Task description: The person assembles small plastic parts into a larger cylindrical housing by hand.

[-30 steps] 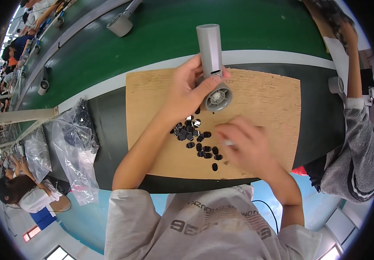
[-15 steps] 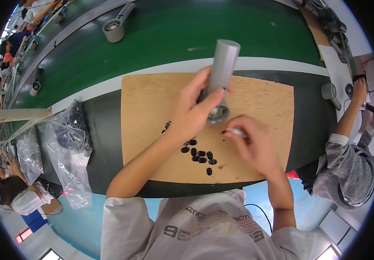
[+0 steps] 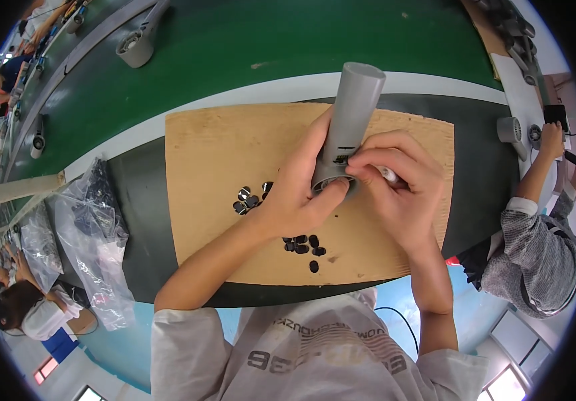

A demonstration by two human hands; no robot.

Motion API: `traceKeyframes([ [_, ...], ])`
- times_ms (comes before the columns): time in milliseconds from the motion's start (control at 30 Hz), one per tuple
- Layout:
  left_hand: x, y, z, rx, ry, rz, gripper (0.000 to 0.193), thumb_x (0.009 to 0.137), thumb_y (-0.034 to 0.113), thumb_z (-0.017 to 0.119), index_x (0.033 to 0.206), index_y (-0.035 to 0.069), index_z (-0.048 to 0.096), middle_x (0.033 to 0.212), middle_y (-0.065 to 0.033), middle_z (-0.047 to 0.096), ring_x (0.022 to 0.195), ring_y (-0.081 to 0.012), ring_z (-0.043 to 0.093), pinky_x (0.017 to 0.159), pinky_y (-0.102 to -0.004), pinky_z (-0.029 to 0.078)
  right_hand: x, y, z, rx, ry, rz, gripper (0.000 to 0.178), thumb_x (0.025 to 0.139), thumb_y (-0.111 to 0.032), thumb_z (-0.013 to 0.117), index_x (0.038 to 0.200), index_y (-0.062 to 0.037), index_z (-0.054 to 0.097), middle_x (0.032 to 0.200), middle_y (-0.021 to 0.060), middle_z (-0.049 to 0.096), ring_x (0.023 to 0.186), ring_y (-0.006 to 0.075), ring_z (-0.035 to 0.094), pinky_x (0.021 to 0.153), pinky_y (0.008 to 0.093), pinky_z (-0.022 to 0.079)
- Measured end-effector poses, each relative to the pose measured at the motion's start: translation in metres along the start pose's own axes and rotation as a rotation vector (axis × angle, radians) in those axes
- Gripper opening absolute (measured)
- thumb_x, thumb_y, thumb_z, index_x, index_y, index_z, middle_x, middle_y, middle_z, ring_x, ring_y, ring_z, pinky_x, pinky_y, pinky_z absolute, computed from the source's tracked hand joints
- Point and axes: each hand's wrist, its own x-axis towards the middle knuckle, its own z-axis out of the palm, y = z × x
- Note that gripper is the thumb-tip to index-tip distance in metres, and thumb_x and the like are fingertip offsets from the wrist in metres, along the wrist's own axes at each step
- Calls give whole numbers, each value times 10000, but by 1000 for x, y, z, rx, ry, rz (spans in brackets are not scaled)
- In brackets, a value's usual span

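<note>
A grey hair-dryer-like housing (image 3: 357,100), a long tube with a round head, stands tilted over the cardboard sheet (image 3: 214,140). My left hand (image 3: 298,190) is closed round its lower part, the thumb across the round head. Beside it, my right hand (image 3: 405,190) is closed with a white pen-like tool (image 3: 388,175) tucked in its fingers. Its thumb and fingertip meet the housing at a small dark slot (image 3: 343,159); whether they pinch a small part there is hidden. Several small black oval pieces (image 3: 301,246) lie on the cardboard, with more (image 3: 251,200) by my left forearm.
Beyond the cardboard runs a green conveyor belt (image 3: 234,67) carrying another grey housing (image 3: 134,50). Clear plastic bags (image 3: 94,240), one with dark contents, lie at the left. Another grey housing (image 3: 512,130) sits at the right, near a co-worker's arm (image 3: 535,177).
My right hand has moved up and left from above the cardboard to the housing's slot. The left hand has turned the housing slightly. On the belt the other housing has shifted left.
</note>
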Motion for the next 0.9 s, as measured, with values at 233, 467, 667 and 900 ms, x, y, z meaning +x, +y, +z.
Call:
traceKeyframes([
  [233, 2, -9, 1, -53, 21, 105, 795, 807, -32, 495, 1552, -46, 219, 1274, -148, 512, 1054, -218, 531, 944, -359, 430, 1, -7, 4, -151, 6, -33, 249, 696, 121, 732, 914, 1, 718, 905, 89, 667, 729, 193, 667, 579, 267, 526],
  [467, 0, 7, 7, -72, 51, -108, 727, 866, -29, 473, 1547, -60, 220, 1216, -164, 565, 1090, -285, 540, 1013, -402, 405, -6, -13, -1, -354, 4, -218, 308, 692, 136, 711, 962, -10, 740, 889, 76, 643, 633, 142, 585, 501, 231, 418],
  [667, 6, -2, 4, -96, 46, -17, 671, 908, -19, 448, 1538, -68, 221, 1165, -178, 581, 1069, -267, 550, 983, -382, 426, -16, -15, 0, -432, -155, -76, 485, 690, 177, 638, 1126, -10, 736, 894, 52, 563, 599, 141, 520, 545, 267, 440],
  [900, 4, -5, 6, 138, 68, 68, 577, 934, 12, 407, 1494, -54, 286, 1077, -102, 570, 922, -137, 528, 850, -284, 459, -3, -12, -32, -43, -220, 100, 235, 974, -130, 523, 1063, 29, 672, 733, 60, 538, 550, 145, 441, 536, 256, 344],
])
